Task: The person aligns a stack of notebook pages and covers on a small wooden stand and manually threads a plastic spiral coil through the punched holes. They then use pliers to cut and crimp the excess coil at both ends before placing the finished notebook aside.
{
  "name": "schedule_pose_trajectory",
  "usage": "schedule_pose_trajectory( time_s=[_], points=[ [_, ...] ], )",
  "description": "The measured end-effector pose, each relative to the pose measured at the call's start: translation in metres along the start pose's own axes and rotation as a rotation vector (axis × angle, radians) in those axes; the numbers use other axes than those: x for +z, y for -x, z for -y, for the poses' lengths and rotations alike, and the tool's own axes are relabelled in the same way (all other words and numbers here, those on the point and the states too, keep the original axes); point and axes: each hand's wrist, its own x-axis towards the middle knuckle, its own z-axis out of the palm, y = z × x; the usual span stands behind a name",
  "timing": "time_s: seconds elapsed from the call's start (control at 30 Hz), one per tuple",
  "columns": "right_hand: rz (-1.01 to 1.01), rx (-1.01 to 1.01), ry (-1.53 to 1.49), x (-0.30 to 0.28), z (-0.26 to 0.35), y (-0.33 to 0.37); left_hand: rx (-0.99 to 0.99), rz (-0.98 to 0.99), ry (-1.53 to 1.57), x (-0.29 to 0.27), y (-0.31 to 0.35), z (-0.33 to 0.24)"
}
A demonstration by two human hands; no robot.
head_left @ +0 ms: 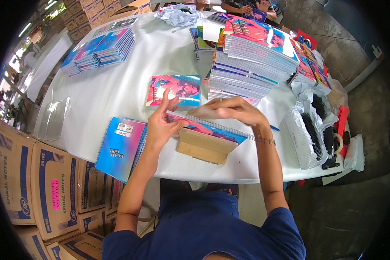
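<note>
My left hand (161,125) is closed on the left end of a notebook (216,131) with a pink and blue cover, tilted with its bound edge up. A wire coil (264,141) runs along that edge, and its loose end sticks out past the right side, by my right wrist. Over the bound edge is my right hand (242,112), its fingers bent and smeared by motion; whether they grip the coil cannot be made out. Below the notebook stands a brown cardboard piece (199,149). Just beyond my left hand lies a pink and blue notebook (182,89).
Blue spiral notebooks (117,149) lie left of my forearm. A tall stack of uncoiled notebooks (247,65) rises at the back right, notebook piles (97,50) at the back left. Black coils fill a white box (305,138) on the right. Cartons (52,186) stand at lower left. Another person's hands (253,8) hold something across the table.
</note>
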Motion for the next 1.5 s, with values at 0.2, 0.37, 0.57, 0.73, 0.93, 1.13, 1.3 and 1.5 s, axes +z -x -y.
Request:
schedule_pose_trajectory(
  time_s=[0.2,0.37,0.57,0.73,0.93,1.13,1.3,1.5],
  points=[
    [-0.009,0.101,-0.014,0.014,-0.003,-0.011,0.095,-0.036,0.074,0.004,0.002,0.006],
    [0.012,-0.057,-0.411,0.011,-0.016,-0.008,0.051,-0.09,0.086,0.005,0.008,0.006],
    [0.007,0.057,0.014,0.008,-0.013,-0.018,-0.107,-0.115,0.094,0.008,0.012,-0.015],
    [-0.011,0.012,0.033,0.012,0.01,-0.019,-0.049,-0.121,0.09,0.007,0.01,-0.012],
    [-0.085,0.003,0.11,0.021,0.015,-0.025,0.03,-0.137,-0.022,0.006,0.006,-0.003],
    [0.048,0.205,0.123,0.025,0.008,-0.034,0.039,-0.147,-0.058,0.008,0.009,0.002],
    [-0.06,0.073,-0.226,0.027,-0.004,-0.029,-0.02,-0.143,0.019,0.008,0.012,-0.005],
    [-0.017,0.029,0.327,0.028,-0.014,-0.032,-0.036,0.033,0.049,-0.002,0.01,0.0]
  ],
)
